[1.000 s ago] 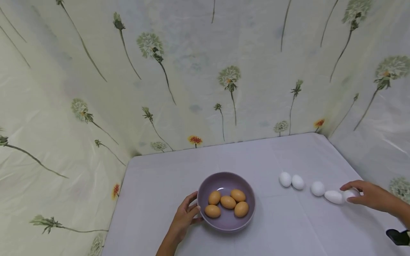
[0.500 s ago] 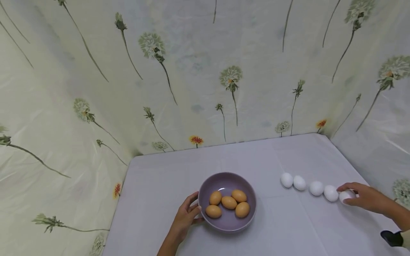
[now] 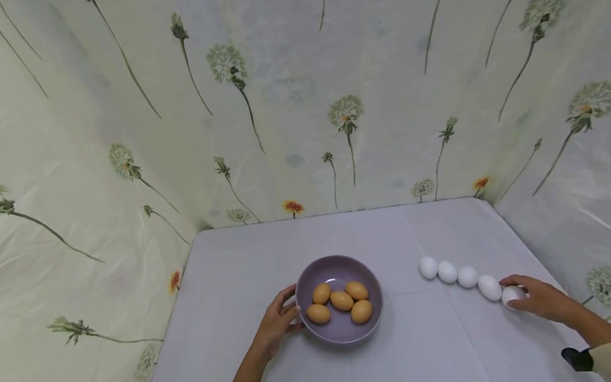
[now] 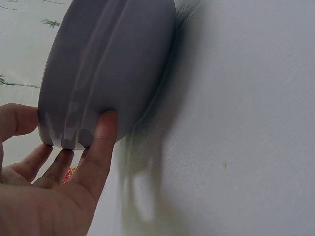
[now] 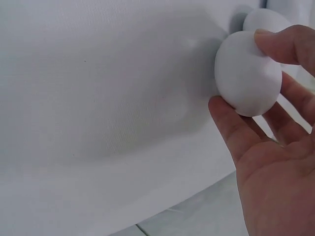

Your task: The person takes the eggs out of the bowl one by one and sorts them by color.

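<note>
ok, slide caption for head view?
Left hand holds round purple bowl of five brown eggs; right hand grips rightmost of five white eggs.

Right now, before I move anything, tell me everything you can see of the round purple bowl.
The round, muted-purple bowl looks smooth and slightly shiny, perhaps ceramic, with a thin paler rim and fine lines running round its outer wall. It appears to stand upright on the white-covered table, and five brown oval eggs lie inside. The left hand holds it at its left side, fingers against the outer wall. Its underside is hidden.
</note>
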The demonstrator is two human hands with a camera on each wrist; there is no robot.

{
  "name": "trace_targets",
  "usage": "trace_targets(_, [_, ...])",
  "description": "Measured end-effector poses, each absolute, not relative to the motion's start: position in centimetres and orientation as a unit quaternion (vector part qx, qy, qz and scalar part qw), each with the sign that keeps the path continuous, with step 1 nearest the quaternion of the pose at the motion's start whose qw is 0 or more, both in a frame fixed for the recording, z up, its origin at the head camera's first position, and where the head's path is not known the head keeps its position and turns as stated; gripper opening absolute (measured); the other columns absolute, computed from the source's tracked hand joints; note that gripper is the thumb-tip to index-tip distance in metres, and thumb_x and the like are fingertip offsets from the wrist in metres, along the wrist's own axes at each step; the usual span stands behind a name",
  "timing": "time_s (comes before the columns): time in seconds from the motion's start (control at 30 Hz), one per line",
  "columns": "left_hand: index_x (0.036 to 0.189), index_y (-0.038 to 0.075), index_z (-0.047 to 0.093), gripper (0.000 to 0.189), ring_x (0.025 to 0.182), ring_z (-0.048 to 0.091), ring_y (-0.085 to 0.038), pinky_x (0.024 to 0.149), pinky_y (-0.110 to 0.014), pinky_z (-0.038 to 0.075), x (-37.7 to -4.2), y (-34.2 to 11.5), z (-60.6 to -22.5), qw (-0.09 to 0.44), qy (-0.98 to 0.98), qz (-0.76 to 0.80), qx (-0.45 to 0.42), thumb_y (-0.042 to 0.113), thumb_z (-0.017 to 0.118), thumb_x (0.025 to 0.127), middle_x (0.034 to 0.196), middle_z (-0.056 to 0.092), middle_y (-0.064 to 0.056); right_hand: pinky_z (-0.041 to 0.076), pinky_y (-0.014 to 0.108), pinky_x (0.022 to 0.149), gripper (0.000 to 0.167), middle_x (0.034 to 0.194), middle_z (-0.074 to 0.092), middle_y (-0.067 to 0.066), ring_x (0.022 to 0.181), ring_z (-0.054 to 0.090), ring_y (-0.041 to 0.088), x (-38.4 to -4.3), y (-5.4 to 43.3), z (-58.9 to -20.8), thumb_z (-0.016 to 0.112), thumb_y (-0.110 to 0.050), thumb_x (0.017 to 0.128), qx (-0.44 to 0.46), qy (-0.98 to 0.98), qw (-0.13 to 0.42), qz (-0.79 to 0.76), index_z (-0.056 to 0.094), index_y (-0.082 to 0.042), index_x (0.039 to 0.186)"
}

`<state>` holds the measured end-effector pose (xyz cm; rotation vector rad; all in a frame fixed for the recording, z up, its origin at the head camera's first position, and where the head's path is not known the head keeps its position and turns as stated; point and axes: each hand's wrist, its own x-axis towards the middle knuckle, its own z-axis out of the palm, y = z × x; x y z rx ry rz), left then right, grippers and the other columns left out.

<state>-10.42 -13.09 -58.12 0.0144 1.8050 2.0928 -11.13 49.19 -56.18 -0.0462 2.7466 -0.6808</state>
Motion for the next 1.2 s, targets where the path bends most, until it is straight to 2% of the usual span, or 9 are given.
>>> trace_targets(0.2, [0.153,0.014,0.037,0.057,0.138,0.048,-0.040,0.089,-0.044,0.061,-10.4,-13.1,-58.0,0.187,0.639,0.746,0.011,0.007,0.055,0.100,0.162,0.029,-0.017,0.049,0.066,0.088,0.061,0.131,0.049,0.043,0.118,0.046,0.062,-11.0,48.9,-56.0,0.078,-0.030,0.085,-0.015,0.960,0.159,-0.228,0.057,0.008,0.127])
trace_targets(0.43, [0.154,0.013,0.036,0.058,0.138,0.047,-0.040,0.090,-0.046,0.061,-10.3,-13.0,-58.1,0.186,0.633,0.751,0.009,0.007,0.056,0.100,0.162,0.028,-0.018,0.049,0.066,0.089,0.062,0.133,0.049,0.042,0.119,0.045,0.061,-11.3,48.7,-55.7,0.076,-0.032,0.086,-0.017,0.957,0.173,-0.230,0.056,0.009,0.128])
trace_targets(0.7, [0.153,0.014,0.037,0.058,0.137,0.048,-0.039,0.090,-0.045,0.061,-10.3,-13.1,-58.2,0.190,0.634,0.749,0.003,0.008,0.057,0.099,0.162,0.029,-0.017,0.052,0.063,0.086,0.075,0.138,0.044,0.043,0.119,0.046,0.062,-11.3,48.9,-55.8,0.076,-0.044,0.084,-0.003,0.952,0.196,-0.235,0.053,0.007,0.134])
trace_targets(1.2, [0.153,0.014,0.037,0.058,0.138,0.047,-0.039,0.090,-0.045,0.061,-10.5,-13.3,-57.9,0.190,0.635,0.749,0.011,0.006,0.056,0.099,0.162,0.028,-0.017,0.055,0.063,0.081,0.066,0.132,0.050,0.041,0.114,0.049,0.064,-11.9,48.1,-53.3,0.074,-0.034,0.089,-0.034,0.965,0.146,-0.214,0.050,0.011,0.131])
